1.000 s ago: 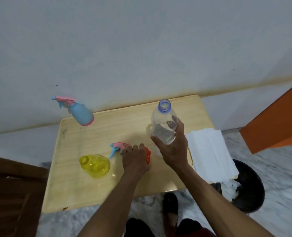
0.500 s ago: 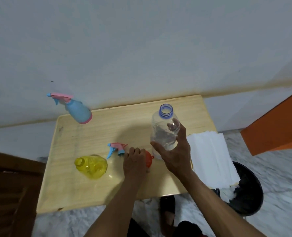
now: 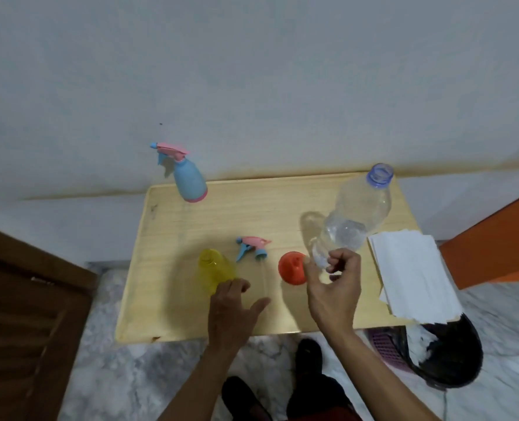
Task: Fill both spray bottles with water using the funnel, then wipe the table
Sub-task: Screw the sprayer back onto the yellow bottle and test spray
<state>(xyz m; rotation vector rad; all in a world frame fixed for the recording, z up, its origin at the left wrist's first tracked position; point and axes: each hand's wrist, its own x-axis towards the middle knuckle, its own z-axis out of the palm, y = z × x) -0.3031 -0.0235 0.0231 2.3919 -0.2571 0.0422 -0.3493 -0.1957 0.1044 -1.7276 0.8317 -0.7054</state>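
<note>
Our right hand [image 3: 332, 287], grip clamped on the tilted water bottle [image 3: 355, 220]; left hand [image 3: 232, 311], grip apart, touching the yellow bottle [image 3: 214, 268]. Funnel [image 3: 291, 267] rests between them on the tabletop [image 3: 173, 299].

Water bottle [image 3: 355, 220] in right hand [image 3: 334, 287]

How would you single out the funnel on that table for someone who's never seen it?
On the pale wooden table, look at the near half, just left of the right hand holding the clear water bottle. The funnel lies there: the table's only orange thing, small and cone-shaped, unlike the yellow bottle.
</note>
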